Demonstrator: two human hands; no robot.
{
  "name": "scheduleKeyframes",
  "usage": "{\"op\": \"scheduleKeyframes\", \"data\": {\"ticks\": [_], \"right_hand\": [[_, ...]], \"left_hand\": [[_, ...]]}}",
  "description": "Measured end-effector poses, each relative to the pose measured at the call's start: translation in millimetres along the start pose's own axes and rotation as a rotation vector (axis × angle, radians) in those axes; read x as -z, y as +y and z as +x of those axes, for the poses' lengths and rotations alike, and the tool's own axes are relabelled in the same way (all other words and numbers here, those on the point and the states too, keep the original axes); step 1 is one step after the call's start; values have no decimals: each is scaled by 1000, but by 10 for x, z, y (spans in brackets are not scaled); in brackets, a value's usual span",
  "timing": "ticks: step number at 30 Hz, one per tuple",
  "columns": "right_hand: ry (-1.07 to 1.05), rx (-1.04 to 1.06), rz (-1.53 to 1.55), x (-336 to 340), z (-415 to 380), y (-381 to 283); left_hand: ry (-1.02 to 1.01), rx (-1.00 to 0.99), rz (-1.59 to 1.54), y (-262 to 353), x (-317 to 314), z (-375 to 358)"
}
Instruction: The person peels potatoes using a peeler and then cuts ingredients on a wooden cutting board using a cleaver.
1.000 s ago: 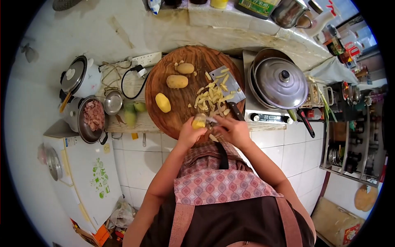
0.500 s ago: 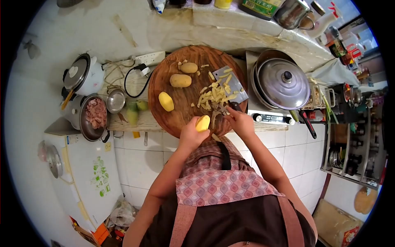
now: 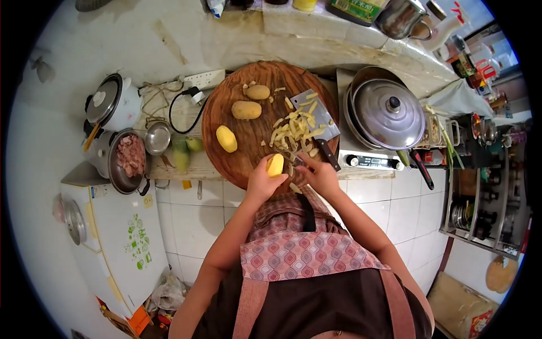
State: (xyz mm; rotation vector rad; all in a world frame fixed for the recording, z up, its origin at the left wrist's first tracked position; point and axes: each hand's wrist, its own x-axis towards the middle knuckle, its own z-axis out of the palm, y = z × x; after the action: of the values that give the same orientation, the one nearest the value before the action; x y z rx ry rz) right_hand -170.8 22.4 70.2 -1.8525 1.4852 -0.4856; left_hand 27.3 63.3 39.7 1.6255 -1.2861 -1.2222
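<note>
Head view: a person in a patterned apron stands at a tiled counter, peeling potatoes over a round wooden chopping board (image 3: 243,152). At the board's 6 o'clock edge the left hand (image 3: 261,183) is closed around a smooth, yellow, mostly peeled potato (image 3: 275,165), held upright. Just beside it, toward 3 o'clock, the right hand (image 3: 319,175) is curled around a small tool, probably a peeler, too small to make out clearly. The step looks like stripping the last skin; the next stroke calls for turning the potato to any unpeeled face. Farther up the board lie a pile of pale peelings (image 3: 293,133) under a steel cleaver (image 3: 316,121), one peeled potato (image 3: 226,138) and two brown unpeeled potatoes (image 3: 246,109). At 3 o'clock sits a domed metal pot lid (image 3: 389,113); at 9 o'clock, a bowl of raw meat (image 3: 130,158).
</note>
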Motion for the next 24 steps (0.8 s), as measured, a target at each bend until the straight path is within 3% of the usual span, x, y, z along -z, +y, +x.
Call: {"op": "scheduleKeyframes", "data": {"ticks": [1,3,5,11,14,16,18,20,21,23,24], "right_hand": [[0,1,-44,-37,-9,-2],[-30,-48,-5,-44,-14,41],[-30,-60,106,-99,-14,130],[-24,61,62,47,-12,69],[-58,91,-40,82,-3,4],[0,59,-41,102,30,-22],[54,32,-40,110,31,-38],[169,338,19,121,-5,-47],[169,338,19,153,-33,-108],[-32,440,-277,233,-98,-247],[20,463,-277,179,-65,-183]], "left_hand": [[-1,-4,-3,-38,-5,19],[-271,204,-559,-34,22,6],[-295,343,-774,79,28,-58],[-266,268,-677,169,102,-73],[-375,287,-649,134,103,-64],[-364,434,-859,138,90,-58],[-315,425,-908,187,96,-74],[-265,417,-956,174,123,-97],[-302,423,-1022,114,141,-97],[-348,427,-1088,22,133,-72],[-395,450,-1135,-20,130,-67]]}}
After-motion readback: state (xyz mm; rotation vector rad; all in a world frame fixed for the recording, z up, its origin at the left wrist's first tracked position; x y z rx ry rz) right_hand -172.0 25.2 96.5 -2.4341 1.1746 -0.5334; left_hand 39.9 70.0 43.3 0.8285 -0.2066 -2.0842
